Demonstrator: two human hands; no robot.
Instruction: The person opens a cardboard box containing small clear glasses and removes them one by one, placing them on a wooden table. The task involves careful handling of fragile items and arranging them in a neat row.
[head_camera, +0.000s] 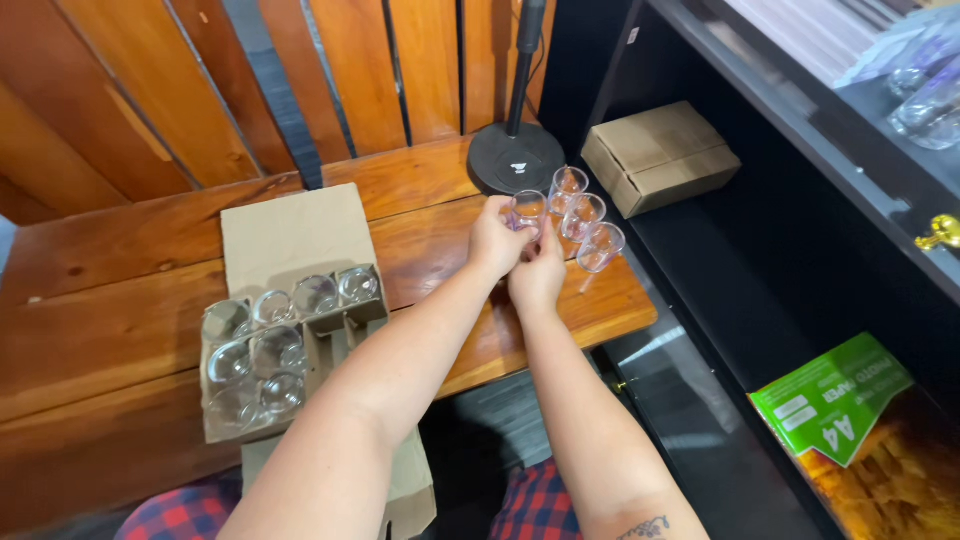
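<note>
Centrally, both forearms extend from six o'clock toward twelve o'clock, converging over the far edge of the wooden table (120, 300). Left hand (495, 240): wrist straight, fingers curled around a small clear glass (527, 210), which it grips from the nine o'clock side. Right hand (538, 272): just beside the left at its five o'clock, fingers raised to the base of the same glass; whether it grips or merely steadies the glass cannot be told. The held glass is lifted slightly above the tabletop, near the table's two o'clock corner. At three o'clock of it, three more clear glasses (584, 218) stand upright in a close diagonal row. At twelve o'clock sits the round black base of a stand (515, 160). At nine o'clock, well apart from the hands, an open cardboard box (290, 235) with dividers holds further glasses (255, 350). A black shelf (790, 130) occupies three o'clock, bearing a closed cardboard carton (660, 155) and, lower down, a green paper pack (830, 400).
</note>
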